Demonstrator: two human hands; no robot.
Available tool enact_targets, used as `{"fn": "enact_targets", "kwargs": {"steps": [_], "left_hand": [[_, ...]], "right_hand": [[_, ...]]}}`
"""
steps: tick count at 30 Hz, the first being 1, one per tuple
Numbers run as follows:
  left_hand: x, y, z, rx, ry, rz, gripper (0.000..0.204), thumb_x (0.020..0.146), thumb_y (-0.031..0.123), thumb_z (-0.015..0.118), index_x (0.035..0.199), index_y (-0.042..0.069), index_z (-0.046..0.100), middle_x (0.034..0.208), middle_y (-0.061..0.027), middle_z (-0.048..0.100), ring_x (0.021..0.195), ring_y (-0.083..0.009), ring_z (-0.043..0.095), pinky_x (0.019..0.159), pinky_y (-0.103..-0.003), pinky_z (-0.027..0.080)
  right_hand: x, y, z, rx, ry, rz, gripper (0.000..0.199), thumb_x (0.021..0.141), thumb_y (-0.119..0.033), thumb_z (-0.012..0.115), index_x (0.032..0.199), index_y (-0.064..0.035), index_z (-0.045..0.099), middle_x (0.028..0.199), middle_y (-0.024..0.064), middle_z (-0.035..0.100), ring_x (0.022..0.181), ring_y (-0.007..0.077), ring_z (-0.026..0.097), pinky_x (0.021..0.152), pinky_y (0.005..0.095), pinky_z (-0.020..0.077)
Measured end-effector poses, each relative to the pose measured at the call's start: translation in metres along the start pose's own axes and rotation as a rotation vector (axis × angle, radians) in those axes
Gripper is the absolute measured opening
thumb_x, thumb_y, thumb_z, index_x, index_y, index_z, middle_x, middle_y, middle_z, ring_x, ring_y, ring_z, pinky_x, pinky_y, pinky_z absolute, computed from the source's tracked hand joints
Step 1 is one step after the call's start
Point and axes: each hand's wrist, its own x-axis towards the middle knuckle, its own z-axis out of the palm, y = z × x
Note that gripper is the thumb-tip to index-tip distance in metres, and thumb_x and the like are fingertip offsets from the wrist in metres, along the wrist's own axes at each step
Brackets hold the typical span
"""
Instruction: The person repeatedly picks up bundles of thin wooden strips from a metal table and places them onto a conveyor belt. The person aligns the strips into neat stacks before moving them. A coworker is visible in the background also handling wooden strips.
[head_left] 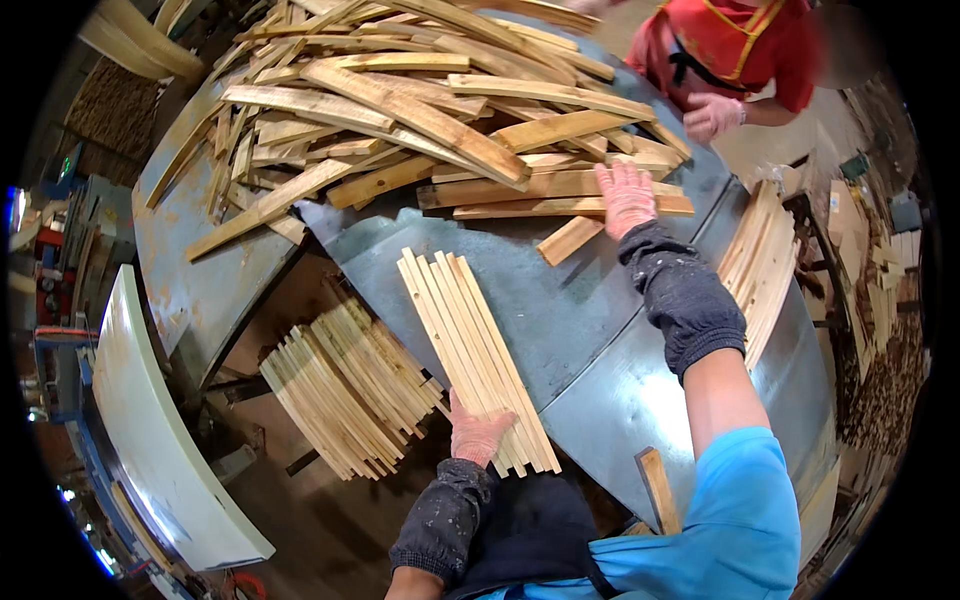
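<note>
My left hand (480, 434), in a pinkish glove, grips the near end of a row of pale wooden strips (468, 350). They lie side by side on the grey metal table, their near ends at its edge. Its thumb rests across their top and the other fingers are partly hidden along the left side. My right hand (628, 198), gloved alike, reaches out to the front of a large heap of wooden strips (400, 110). Its fingers are stretched over the strips there. A short wood piece (570, 240) lies just left of the right wrist.
Below the table's left edge sits a stack of strips (350, 390); another stack (760, 265) stands beyond its right edge. One short piece (658, 490) lies near my right elbow. A co-worker in red (735, 50) stands at the far right. A pale curved panel (160, 430) is at left.
</note>
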Motion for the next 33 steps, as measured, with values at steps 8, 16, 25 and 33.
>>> {"fn": "enact_targets", "kwargs": {"steps": [8,16,25,33], "left_hand": [[-0.007,0.02,-0.004,-0.005,-0.024,-0.032,0.112,0.075,0.011,0.095,0.161,0.002,0.024,0.14,-0.018,0.063,0.127,-0.0301,0.066,0.109,-0.04,0.055],[0.004,-0.015,-0.001,0.042,-0.025,0.043,0.112,0.075,0.015,0.095,0.162,0.003,0.025,0.138,-0.0194,0.063,0.127,-0.0323,0.065,0.111,-0.042,0.053],[0.0,-0.006,-0.005,0.284,-0.016,-0.103,0.141,0.071,0.039,0.098,0.173,0.005,0.007,0.156,-0.0278,0.045,0.142,-0.0416,0.052,0.122,-0.046,0.045],[0.006,-0.03,-0.006,0.249,-0.025,-0.105,0.143,0.07,0.04,0.099,0.173,0.004,0.006,0.158,-0.0282,0.043,0.144,-0.0406,0.05,0.123,-0.045,0.043]], "right_hand": [[0.006,0.017,0.006,0.034,0.004,-0.064,0.054,0.098,-0.017,0.062,0.151,-0.016,0.058,0.132,0.0133,0.065,0.123,0.0339,0.065,0.107,0.0491,0.0491],[-0.035,-0.005,-0.04,0.214,-0.013,-0.161,0.027,0.084,-0.013,0.071,0.111,-0.0106,0.074,0.11,0.0154,0.076,0.108,0.0377,0.073,0.093,0.0484,0.0582],[-0.22,-0.038,-0.045,1.294,-0.775,0.174,0.035,0.092,-0.023,0.079,0.117,0.0019,0.074,0.098,0.0082,0.075,0.089,0.0179,0.07,0.083,0.0365,0.0589],[-0.33,-0.143,-0.01,1.062,-0.457,0.128,0.061,0.096,-0.045,0.071,0.136,0.0009,0.067,0.126,0.025,0.073,0.12,0.0431,0.068,0.106,0.0473,0.0533]]}}
